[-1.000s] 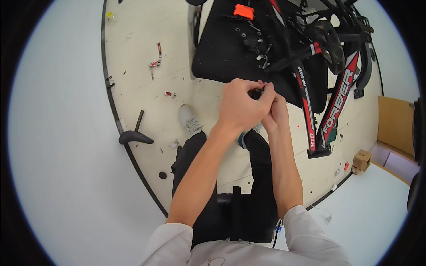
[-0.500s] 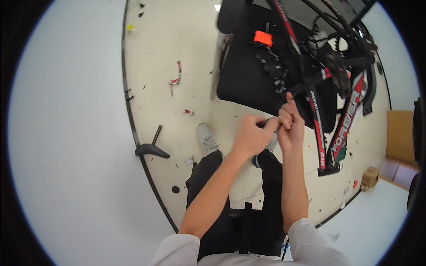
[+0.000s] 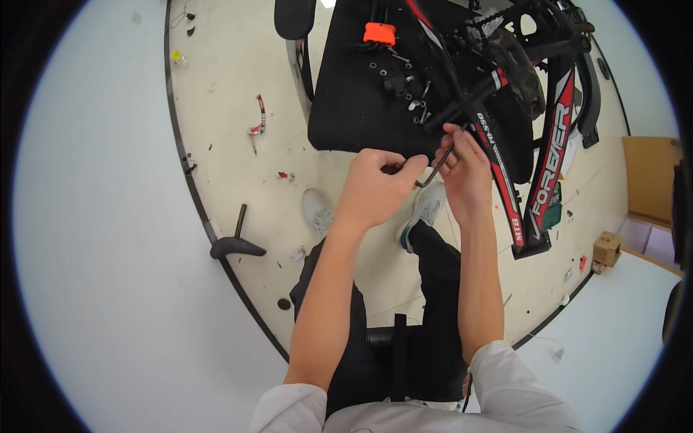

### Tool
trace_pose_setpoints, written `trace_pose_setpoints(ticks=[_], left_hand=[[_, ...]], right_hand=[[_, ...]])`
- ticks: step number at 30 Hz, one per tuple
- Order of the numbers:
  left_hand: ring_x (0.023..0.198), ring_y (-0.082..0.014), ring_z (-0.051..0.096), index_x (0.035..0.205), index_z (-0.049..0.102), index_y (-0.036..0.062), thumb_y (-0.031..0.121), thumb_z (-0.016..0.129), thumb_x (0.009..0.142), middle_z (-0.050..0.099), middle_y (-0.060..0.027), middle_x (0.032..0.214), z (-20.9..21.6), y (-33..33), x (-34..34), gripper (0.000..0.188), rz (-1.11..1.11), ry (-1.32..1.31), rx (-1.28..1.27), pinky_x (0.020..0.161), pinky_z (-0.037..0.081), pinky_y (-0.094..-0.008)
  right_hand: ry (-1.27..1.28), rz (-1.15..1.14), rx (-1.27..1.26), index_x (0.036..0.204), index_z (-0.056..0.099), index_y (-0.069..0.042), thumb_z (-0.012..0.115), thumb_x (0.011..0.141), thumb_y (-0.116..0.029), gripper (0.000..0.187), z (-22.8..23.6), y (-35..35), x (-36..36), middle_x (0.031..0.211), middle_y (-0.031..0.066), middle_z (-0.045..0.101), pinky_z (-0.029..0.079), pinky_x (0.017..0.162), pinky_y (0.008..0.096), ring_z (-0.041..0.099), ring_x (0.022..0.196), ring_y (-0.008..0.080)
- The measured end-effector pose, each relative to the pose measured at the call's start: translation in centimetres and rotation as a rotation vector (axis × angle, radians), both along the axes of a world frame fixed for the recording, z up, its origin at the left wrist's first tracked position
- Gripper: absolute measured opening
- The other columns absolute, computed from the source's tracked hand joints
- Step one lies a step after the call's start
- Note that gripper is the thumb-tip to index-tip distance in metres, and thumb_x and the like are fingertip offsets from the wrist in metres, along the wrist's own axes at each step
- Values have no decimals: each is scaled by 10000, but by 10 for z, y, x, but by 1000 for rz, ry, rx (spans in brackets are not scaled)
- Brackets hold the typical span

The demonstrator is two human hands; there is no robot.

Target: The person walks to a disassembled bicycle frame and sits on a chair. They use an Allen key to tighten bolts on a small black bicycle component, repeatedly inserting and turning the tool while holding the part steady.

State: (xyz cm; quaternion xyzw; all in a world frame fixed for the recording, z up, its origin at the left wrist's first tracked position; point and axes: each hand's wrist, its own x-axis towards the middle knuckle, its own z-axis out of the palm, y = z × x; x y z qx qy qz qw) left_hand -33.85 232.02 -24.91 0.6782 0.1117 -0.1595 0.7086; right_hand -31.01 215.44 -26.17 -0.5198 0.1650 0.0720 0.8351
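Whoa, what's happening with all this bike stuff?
A person is holding a bent rod in the right hand. The left hand pinches a small dark thing, mostly hidden by the fingers. Just ahead, a bike frame crosses over a black seat, where small bolts and nuts lie loose. A saddle is on the floor, off to the left.

I look steeply down from my own head through a wide fisheye lens, which bows the dark skirting [image 3: 191,173] at nine o'clock. My shirt [image 3: 433,415], at six o'clock, is nearest the lens; my left hand [image 3: 375,187] and right hand [image 3: 464,169] lie farther out, around the centre. Past them, my shoes [image 3: 429,204] sit lower, and the bike frame [image 3: 552,155] fills two o'clock.
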Motion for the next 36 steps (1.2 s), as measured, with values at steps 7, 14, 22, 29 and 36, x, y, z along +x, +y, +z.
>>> trace_pose_setpoints(ticks=[7,14,22,29,36], left_hand=[[422,-74,405,703,624,8,369,654,876,475,14,513,-23,10,3,402,500,29,140,416,289,-234],[405,-81,398,741,615,-6,300,639,908,499,-21,558,11,14,-3,350,467,150,-471,386,281,-230],[403,-52,386,703,628,-4,275,643,910,484,2,521,4,9,4,348,64,-21,-216,405,273,-227],[469,-48,370,655,622,-32,245,683,884,478,39,528,-10,9,-6,365,348,-81,143,459,286,-245],[419,-78,412,765,591,-5,287,624,917,500,-40,574,11,23,-6,330,158,-164,-519,406,287,-214]], right_hand=[[-382,634,61,936,704,45,480,970,-497,588,10,8,-21,601,17,504,384,612,266,462,584,102],[7,962,-303,1115,662,52,294,989,-631,786,4,12,-20,578,31,497,391,552,280,434,499,120],[36,393,95,1214,582,40,308,1014,-545,676,19,1,3,554,-52,247,262,478,238,285,472,75],[-206,779,129,1197,602,81,72,958,-703,976,15,-1,-25,521,-29,347,303,478,235,323,447,100],[87,839,-188,1363,536,-31,3,857,-832,1088,19,8,-24,540,-73,290,178,489,232,240,483,69]])
